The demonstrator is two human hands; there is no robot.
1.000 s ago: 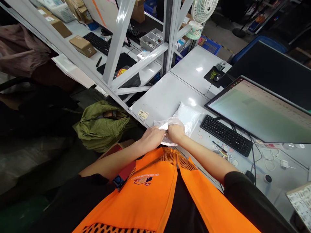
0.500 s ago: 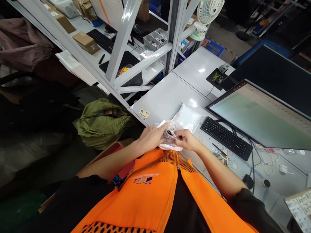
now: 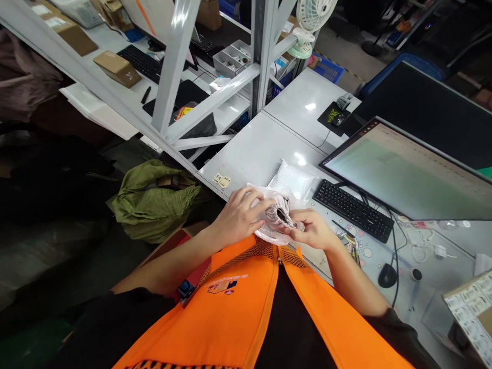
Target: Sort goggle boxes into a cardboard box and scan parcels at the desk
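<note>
A bundle of pale patterned cloth (image 3: 277,211), gathered like elastic around a dark opening, pokes out of a clear plastic bag (image 3: 273,237) at the table's near edge. My right hand (image 3: 312,229) pinches the cloth's right edge between thumb and fingers. On the other side, my left hand (image 3: 243,211) has its fingers bent over the bag, fingertips against the cloth. Just beyond them lies a white plastic packet (image 3: 294,180), flat on the table. What kind of cloth article this is I cannot tell.
A keyboard (image 3: 353,210) and a monitor (image 3: 388,169) stand to the right, with a black mouse (image 3: 387,275) nearer. Small paper labels (image 3: 222,180) lie by the left edge. A metal frame (image 3: 215,110) rises at the back left, above a green sack (image 3: 154,200).
The cloth now shows more of its gathered opening out of the bag. My right hand has moved slightly right, and my left fingers have lifted and bent more. The view has shifted a little.
</note>
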